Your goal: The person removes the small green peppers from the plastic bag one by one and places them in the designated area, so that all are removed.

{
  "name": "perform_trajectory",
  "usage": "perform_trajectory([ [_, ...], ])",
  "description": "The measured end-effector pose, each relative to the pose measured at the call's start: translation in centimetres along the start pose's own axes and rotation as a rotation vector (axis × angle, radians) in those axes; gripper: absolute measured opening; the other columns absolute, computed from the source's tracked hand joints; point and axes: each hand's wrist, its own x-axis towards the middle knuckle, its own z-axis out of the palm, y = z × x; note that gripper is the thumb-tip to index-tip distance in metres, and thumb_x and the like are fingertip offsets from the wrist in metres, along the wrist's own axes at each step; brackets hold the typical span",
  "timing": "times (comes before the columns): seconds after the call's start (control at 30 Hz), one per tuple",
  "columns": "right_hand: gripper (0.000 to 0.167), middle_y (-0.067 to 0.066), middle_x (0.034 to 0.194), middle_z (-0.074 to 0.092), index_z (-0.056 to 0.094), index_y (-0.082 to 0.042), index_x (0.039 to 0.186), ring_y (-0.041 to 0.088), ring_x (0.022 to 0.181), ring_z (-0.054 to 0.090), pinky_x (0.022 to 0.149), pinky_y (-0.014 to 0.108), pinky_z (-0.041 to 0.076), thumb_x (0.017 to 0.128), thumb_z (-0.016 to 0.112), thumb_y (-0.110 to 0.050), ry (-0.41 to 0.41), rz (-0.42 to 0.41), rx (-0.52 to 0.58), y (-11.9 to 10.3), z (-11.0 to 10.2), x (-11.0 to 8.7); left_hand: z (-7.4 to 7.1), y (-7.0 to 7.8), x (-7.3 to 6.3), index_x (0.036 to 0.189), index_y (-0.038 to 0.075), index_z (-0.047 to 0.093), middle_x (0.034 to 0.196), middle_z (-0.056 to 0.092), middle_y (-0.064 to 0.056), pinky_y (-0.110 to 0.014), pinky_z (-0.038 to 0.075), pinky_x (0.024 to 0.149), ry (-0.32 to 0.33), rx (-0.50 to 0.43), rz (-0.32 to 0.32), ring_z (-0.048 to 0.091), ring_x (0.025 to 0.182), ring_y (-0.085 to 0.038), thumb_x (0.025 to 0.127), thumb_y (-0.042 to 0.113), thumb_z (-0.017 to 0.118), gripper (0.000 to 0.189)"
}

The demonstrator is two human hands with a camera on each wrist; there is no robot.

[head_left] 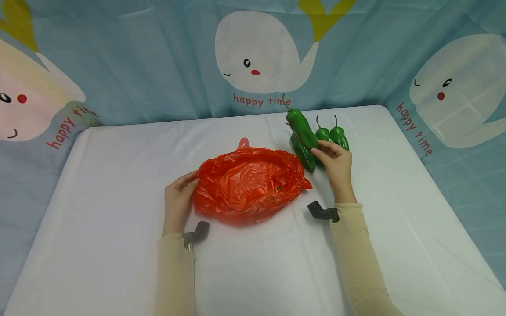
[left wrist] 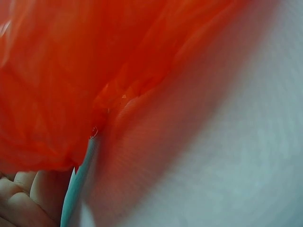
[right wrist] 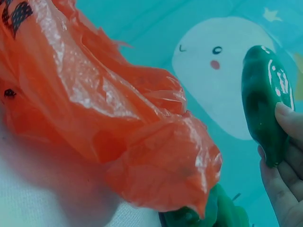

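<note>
A red plastic bag [head_left: 249, 186] lies on the table with its mouth spread toward the top. My left hand [head_left: 179, 197] pinches the bag's left rim between thumb and fingers; in the left wrist view red film [left wrist: 57, 85] covers most of that hand. Just right of the bag, my right hand [head_left: 334, 164] holds a green pepper [head_left: 301, 125] by its lower end, lifted above the table with its stem pointing away. The right wrist view shows this pepper [right wrist: 265, 99] between thumb and fingers. Under and behind it lie several more green peppers [head_left: 302, 153], partly hidden by the hand.
The table [head_left: 118, 197] has a white cover. A blue curtain [head_left: 158, 61] with printed whales hangs behind and along both sides. Dark wrist camera mounts [head_left: 322, 213] jut inward from both sleeves. A red bag handle [head_left: 243, 143] sticks up behind the bag.
</note>
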Motion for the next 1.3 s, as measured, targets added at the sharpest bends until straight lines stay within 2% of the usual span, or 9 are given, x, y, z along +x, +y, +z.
perform_trajectory([
  [0.4, 0.027, -0.004, 0.09, 0.069, 0.069, 0.005, 0.105, 0.012, 0.084, 0.065, 0.076, 0.019, 0.053, 0.078, 0.074, 0.001, 0.037, 0.042, 0.002, 0.2, -0.3, 0.1, 0.0, -0.1, 0.1, 0.125, 0.01, 0.062, 0.122, 0.063, -0.006, -0.019, 0.046, 0.092, 0.013, 0.013, 0.007, 0.058, 0.111, -0.013, 0.094, 0.023, 0.06, 0.034],
  [0.7, 0.026, -0.005, 0.086, 0.069, 0.07, 0.003, 0.104, 0.011, 0.082, 0.063, 0.075, 0.017, 0.051, 0.078, 0.075, -0.001, 0.116, 0.041, 0.001, 0.3, -1.5, 0.4, 0.0, 0.0, 0.0, 0.125, 0.01, 0.062, 0.122, 0.063, -0.006, -0.019, 0.046, 0.092, 0.011, 0.012, 0.009, 0.058, 0.112, -0.013, 0.094, 0.024, 0.06, 0.034],
  [0.9, 0.028, -0.002, 0.089, 0.069, 0.069, 0.006, 0.104, 0.012, 0.085, 0.064, 0.077, 0.017, 0.051, 0.078, 0.075, -0.002, 0.165, 0.043, 0.013, 0.6, -2.4, 0.6, 0.0, -0.1, 0.1, 0.125, 0.011, 0.062, 0.123, 0.063, -0.006, -0.02, 0.045, 0.093, 0.004, 0.012, -0.002, 0.058, 0.112, -0.014, 0.094, 0.026, 0.059, 0.035],
  [1.13, 0.025, 0.004, 0.094, 0.068, 0.071, 0.002, 0.101, 0.013, 0.089, 0.063, 0.078, 0.017, 0.05, 0.077, 0.076, -0.001, 0.241, 0.064, 0.059, 0.8, -3.6, 0.8, 0.0, 0.0, 0.1, 0.126, 0.012, 0.062, 0.123, 0.062, -0.005, -0.021, 0.045, 0.094, 0.001, 0.015, -0.011, 0.057, 0.113, -0.014, 0.094, 0.027, 0.059, 0.035],
  [1.3, 0.025, 0.003, 0.091, 0.069, 0.071, 0.004, 0.1, 0.013, 0.086, 0.064, 0.076, 0.017, 0.05, 0.076, 0.076, 0.0, 0.295, 0.084, 0.09, 0.8, -4.5, 0.9, 0.0, 0.0, 0.1, 0.126, 0.012, 0.062, 0.123, 0.062, -0.005, -0.021, 0.044, 0.094, 0.0, 0.014, -0.009, 0.057, 0.113, -0.014, 0.094, 0.028, 0.059, 0.036],
])
